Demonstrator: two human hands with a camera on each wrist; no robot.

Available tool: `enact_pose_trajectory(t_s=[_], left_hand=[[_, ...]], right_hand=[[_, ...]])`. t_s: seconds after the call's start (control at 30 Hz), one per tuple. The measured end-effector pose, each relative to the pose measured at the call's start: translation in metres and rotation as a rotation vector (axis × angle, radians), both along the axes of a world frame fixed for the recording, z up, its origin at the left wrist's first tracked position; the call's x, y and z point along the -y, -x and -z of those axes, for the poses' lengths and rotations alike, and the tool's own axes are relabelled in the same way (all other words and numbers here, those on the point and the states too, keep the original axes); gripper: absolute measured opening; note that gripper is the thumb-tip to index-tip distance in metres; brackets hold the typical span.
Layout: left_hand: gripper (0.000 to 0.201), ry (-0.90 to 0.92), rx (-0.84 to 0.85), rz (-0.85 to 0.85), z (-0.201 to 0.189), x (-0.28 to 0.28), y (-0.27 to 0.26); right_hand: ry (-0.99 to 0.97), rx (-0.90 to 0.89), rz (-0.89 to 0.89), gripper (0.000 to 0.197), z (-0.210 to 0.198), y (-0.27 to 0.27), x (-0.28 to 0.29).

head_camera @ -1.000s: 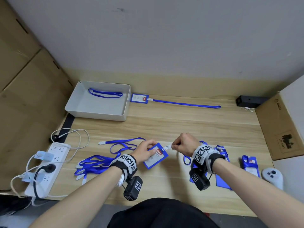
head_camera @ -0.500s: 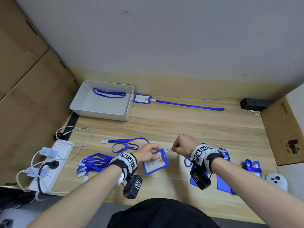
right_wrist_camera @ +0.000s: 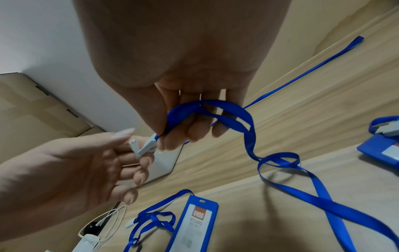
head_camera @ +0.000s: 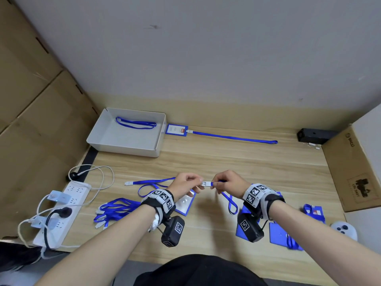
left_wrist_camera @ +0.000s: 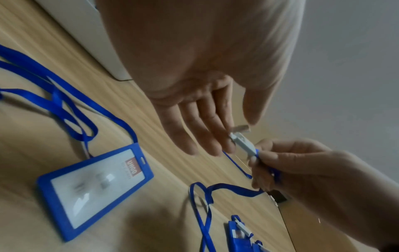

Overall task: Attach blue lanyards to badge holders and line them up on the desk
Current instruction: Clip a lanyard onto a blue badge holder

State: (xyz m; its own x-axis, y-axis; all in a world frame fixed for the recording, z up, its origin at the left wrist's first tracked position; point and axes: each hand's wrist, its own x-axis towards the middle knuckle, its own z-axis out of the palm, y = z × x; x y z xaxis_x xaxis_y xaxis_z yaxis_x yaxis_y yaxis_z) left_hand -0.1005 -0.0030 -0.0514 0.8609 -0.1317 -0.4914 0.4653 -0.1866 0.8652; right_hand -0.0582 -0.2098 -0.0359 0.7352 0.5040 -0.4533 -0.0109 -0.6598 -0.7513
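Observation:
Above the desk's near middle, my right hand [head_camera: 214, 183] pinches a blue lanyard [head_camera: 231, 203] just behind its white clip [head_camera: 206, 183]; the strap loops down onto the desk. My left hand [head_camera: 199, 182] meets it from the left, thumb and forefinger on the clip's hinged flap [left_wrist_camera: 240, 128], which stands open. The clip [right_wrist_camera: 141, 147] holds nothing. A blue badge holder [head_camera: 186, 204] with a white card lies flat on the desk under my left hand, free of both hands. It also shows as the badge holder [left_wrist_camera: 95, 184] in the left wrist view.
At the back stand a white tray [head_camera: 99, 139] with one lanyard and a badge with lanyard [head_camera: 177, 130] stretched to the right. Loose lanyards [head_camera: 115, 209] and a power strip [head_camera: 61, 211] lie left. More badge holders [head_camera: 284, 234], a white controller [head_camera: 344, 230] and a cardboard box [head_camera: 354, 168] sit right.
My left hand has let go of the badge holder, which now lies on the desk, and has moved up to the lanyard clip. The right hand still holds the lanyard.

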Motion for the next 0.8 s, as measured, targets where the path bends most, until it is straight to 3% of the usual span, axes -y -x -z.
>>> enact_pose_trajectory(t_s=[0.17,0.37,0.47,0.57,0.67,0.73,0.8], left_hand=[[0.009,-0.091,0.060,0.071,-0.004,0.003,-0.006],[0.011,-0.434,0.208,0.083,-0.019,-0.011,-0.030],[0.012,-0.645,0.267,0.001,-0.038,-0.029,-0.055],[0.013,-0.765,0.274,-0.185,-0.061,-0.057,-0.080],[0.010,-0.696,0.316,-0.216,-0.085,-0.079,-0.094],[0.010,-0.588,0.366,-0.074,-0.104,-0.081,-0.097],[0.011,-0.571,0.419,0.109,-0.125,-0.073,-0.099]], right_hand=[[0.010,0.050,-0.028,0.021,-0.011,0.000,-0.004],[0.035,0.057,0.025,0.025,-0.029,-0.009,-0.009],[0.030,0.120,0.101,0.026,-0.038,-0.021,-0.011],[0.000,0.156,0.199,0.026,-0.047,-0.036,-0.010],[0.055,0.119,0.234,0.031,-0.046,-0.049,0.000],[0.128,0.090,0.189,0.034,-0.049,-0.055,0.000],[0.171,0.122,0.138,0.054,-0.059,-0.060,-0.008]])
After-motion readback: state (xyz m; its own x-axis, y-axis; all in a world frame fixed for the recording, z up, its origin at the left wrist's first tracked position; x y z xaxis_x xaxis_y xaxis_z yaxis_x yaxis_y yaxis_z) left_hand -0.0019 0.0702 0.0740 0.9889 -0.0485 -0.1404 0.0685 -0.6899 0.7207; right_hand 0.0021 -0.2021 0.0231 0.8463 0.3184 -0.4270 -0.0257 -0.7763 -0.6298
